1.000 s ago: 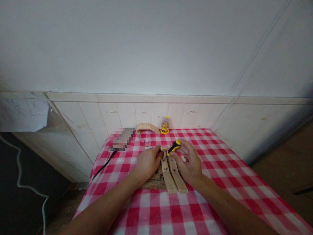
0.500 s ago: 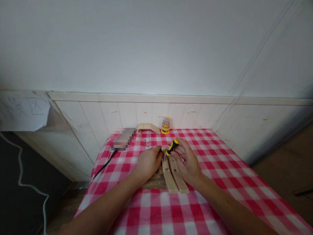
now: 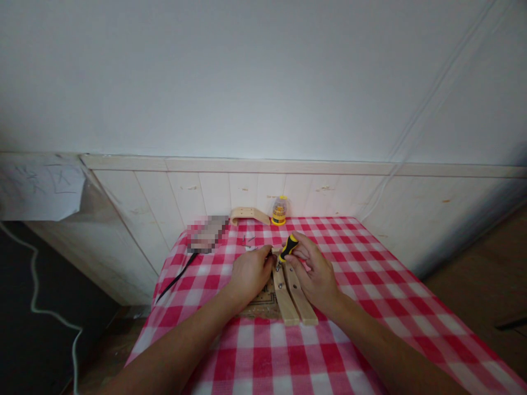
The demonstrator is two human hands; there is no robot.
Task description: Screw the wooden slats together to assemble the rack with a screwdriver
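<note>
Behind, the wall (image 3: 263, 82): white above, pale boards with a ledge below, meeting the far edge of the worktop.
Worktop (image 3: 370, 285): covered with a red and white checked cloth.
Paper sheet (image 3: 41, 189): at the far left, with faint marks drawn on it.
Left grip (image 3: 252, 271): the person's bare hand, closed on the far end of the left strip, some fingers hidden.
Right grip (image 3: 316, 274): the other bare hand, narrow around the screwdriver, thumb and fingers on its handle.
Brown board (image 3: 263, 302): flat, printed with black lines, partly under the left strip and the left forearm.
Masked object (image 3: 208, 234): pixelated beyond recognition, a black strap trailing from it toward the near left.
Left strip (image 3: 287, 307): pale wood, side by side with its partner, a screw standing in it near the middle.
Right strip (image 3: 303, 304): the same pale wood, two dark spots on its face.
Curved piece (image 3: 250, 213): arched wood, by the wall.
Bit container (image 3: 279, 212): clear with yellow, upright, just right of the curved piece.
Screwdriver (image 3: 289, 247): yellow and black, tilted, its tip down at the left strip.
Loose screws (image 3: 250, 240): lying on the cloth beyond the left grip.
</note>
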